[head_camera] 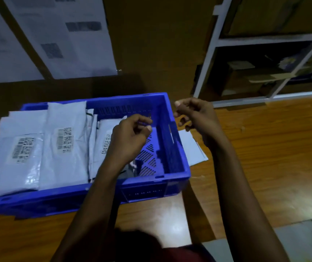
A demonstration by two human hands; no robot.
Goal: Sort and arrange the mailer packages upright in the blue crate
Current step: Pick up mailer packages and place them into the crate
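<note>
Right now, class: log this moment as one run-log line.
left hand: empty, over blue crate | right hand: empty, beside crate | mailers: leaning inside

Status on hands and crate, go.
Left hand empty over blue plastic crate. Right hand empty beside it. Grey plastic mailers lean left; right end bare.

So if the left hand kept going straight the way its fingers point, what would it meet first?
Probably the right wall of the blue crate: the left hand hovers over the empty right end, fingers curled toward that wall. Depth is unclear.

Grey labelled mailer packages (62,146) lean overlapping across the blue crate's (172,154) left side.
</note>
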